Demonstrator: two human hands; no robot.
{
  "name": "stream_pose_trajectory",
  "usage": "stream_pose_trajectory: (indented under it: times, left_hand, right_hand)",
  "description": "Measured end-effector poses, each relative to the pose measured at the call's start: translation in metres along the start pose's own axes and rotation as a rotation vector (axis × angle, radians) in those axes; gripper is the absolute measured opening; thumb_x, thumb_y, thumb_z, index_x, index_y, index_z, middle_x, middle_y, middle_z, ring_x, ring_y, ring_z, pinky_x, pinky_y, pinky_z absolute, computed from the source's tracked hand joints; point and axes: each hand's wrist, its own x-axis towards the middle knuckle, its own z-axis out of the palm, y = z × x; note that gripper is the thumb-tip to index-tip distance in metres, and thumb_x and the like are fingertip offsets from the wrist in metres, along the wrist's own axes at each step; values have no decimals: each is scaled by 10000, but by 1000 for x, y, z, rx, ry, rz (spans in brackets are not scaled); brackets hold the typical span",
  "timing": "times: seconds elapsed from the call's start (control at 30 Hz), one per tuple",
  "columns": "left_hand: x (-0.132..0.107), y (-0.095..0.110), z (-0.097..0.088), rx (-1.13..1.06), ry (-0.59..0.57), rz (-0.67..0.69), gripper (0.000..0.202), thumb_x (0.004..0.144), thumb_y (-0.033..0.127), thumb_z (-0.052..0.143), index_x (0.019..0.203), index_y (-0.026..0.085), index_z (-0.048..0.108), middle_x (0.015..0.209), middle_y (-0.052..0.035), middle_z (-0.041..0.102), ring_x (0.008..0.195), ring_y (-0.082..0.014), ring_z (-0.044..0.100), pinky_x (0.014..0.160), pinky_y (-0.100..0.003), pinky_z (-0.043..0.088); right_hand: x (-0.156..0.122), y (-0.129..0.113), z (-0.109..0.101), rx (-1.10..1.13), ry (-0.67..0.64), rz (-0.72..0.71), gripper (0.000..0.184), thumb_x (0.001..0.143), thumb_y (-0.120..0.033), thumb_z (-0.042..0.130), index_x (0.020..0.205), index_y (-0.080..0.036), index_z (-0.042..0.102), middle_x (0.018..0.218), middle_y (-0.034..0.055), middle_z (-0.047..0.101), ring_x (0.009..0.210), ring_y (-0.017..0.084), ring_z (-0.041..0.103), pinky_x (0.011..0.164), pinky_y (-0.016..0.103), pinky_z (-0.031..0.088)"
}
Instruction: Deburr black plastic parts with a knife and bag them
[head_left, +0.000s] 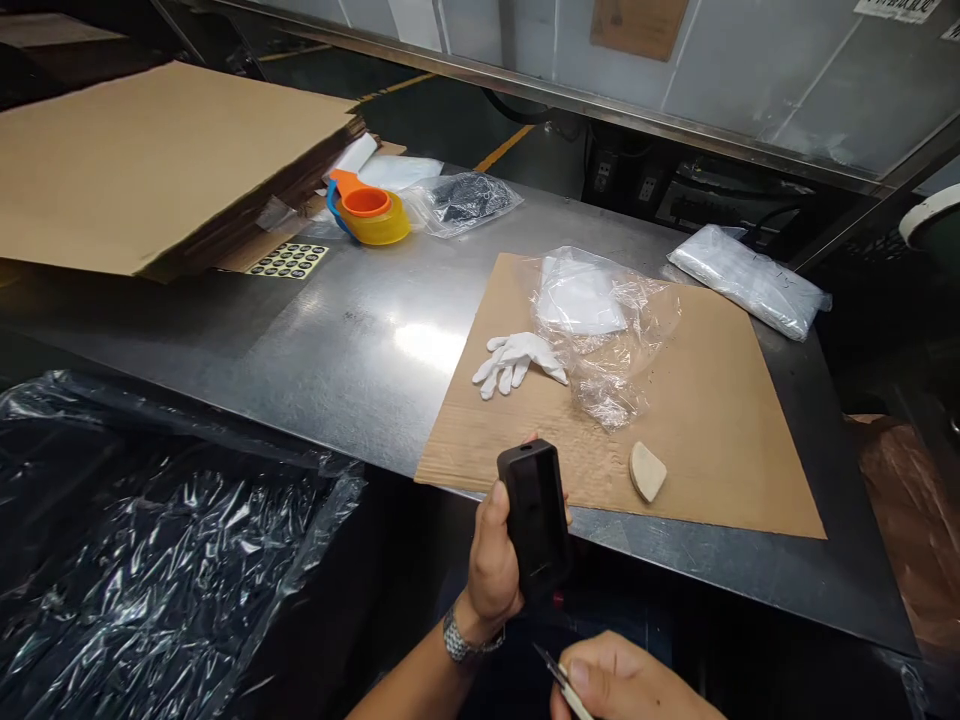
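Observation:
My left hand (491, 565) is wrapped round a black, box-shaped housing (534, 520) with rounded corners and a hollow open side. It is held up just in front of the table's near edge. Lower down, my right hand (626, 680) pinches a craft knife (573, 694) with a light handle. The thin dark blade points up and left towards the housing, apart from it. On the cardboard sheet (720, 450) beyond lie a beige wedge-shaped block (646, 472), a white glove (519, 362) and a crumpled clear plastic bag (619, 380) around something white.
Stacked cardboard (165, 160) covers the metal table's (337, 340) left end. Nearby are an orange tape dispenser (367, 205), a sticker sheet (289, 260) and a bagged black item (472, 200). A plastic-wrapped bundle (750, 280) lies back right. Black plastic sheeting (165, 560) fills the lower left.

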Motion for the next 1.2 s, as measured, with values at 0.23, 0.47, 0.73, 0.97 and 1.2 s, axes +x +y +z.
stream_pose_trajectory:
  times: [0.23,0.47,0.73,0.97,1.2]
  left_hand:
    - [8,7,3,-101,52,-297,545,876,505,352,760,72,662,633,-70,618,531,-121,564,513,-219,482]
    - [6,-3,5,83,155,-430,522,839,543,415,731,87,646,561,-62,615,471,-125,562,477,-221,465]
    - [-1,-4,11,142,122,-423,501,842,539,409,695,103,607,539,-48,605,462,-132,563,467,-226,446]
    - [-13,-14,13,197,96,-538,462,819,551,456,799,121,624,508,-20,597,393,-116,530,400,-204,399]
    - [-6,-12,-1,98,-53,-857,664,845,595,320,694,39,649,503,-84,599,408,-127,562,413,-203,426]
  right_hand:
    - [2,4,-10,60,250,-253,391,855,-566,439,792,-182,487,521,-70,397,424,52,341,427,171,282]
    - [6,-14,-16,-652,689,-383,164,860,-358,502,834,-201,542,638,-33,455,542,98,411,517,218,326]
    - [21,-22,-21,-707,542,-173,242,758,-343,613,647,-196,457,559,-39,508,502,98,440,485,215,295]
    - [35,-30,-45,-538,785,-276,240,747,-334,581,603,-192,450,494,-59,441,464,84,407,456,200,306]
    - [33,-45,-63,-567,861,-401,283,828,-393,505,638,-184,495,545,-42,455,522,98,429,521,220,342]
